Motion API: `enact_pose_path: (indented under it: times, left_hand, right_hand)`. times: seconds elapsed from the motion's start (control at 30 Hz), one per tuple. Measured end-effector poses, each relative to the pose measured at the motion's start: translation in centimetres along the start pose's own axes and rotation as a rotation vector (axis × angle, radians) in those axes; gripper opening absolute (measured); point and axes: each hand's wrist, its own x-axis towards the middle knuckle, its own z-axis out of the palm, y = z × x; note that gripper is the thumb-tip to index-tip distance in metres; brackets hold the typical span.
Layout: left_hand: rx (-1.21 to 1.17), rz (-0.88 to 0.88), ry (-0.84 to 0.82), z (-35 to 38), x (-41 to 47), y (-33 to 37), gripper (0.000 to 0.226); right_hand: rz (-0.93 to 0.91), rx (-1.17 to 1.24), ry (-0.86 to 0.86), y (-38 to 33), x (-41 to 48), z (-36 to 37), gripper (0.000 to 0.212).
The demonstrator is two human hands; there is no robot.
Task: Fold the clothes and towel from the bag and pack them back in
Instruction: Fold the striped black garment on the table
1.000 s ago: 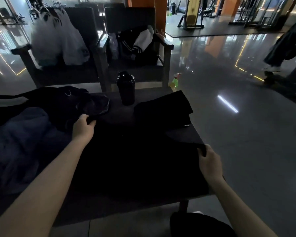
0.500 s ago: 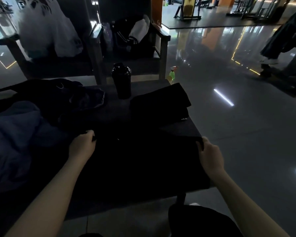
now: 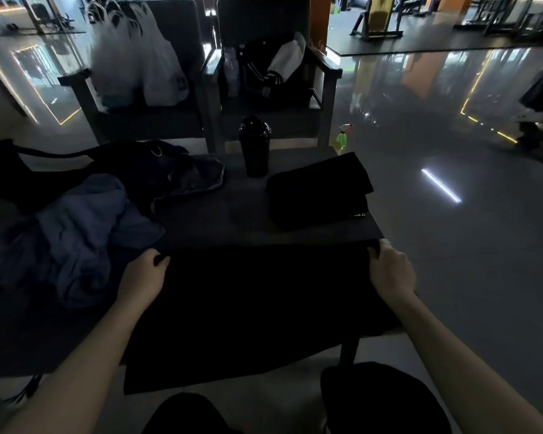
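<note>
On the counter (image 3: 220,220), left grip (image 3: 143,274) and right grip (image 3: 392,270) each pinch a far corner of the black garment (image 3: 257,308), its long axis running between them.

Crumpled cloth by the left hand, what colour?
The crumpled cloth is dark blue; head view.

A cloth (image 3: 248,308) lies across the bench (image 3: 220,217), overhanging its near edge. Behind it, a folded pile (image 3: 320,192) sits right, a bottle (image 3: 254,148) centre, a bag (image 3: 157,170) and heap (image 3: 76,233) left.
</note>
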Motion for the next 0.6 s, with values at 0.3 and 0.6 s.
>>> enact_pose_path:
  times: [0.3, 0.6]
  left_hand:
    - [-0.110, 0.026, 0.199, -0.8, 3.0, 1.1, 0.025]
    - [0.230, -0.060, 0.082, 2.0, 5.6, 0.7, 0.029]
  right_hand:
    - [0.068, 0.025, 0.032, -0.9, 0.7, 1.1, 0.033]
    - [0.037, -0.116, 0.067, -0.7, 0.9, 2.7, 0.031]
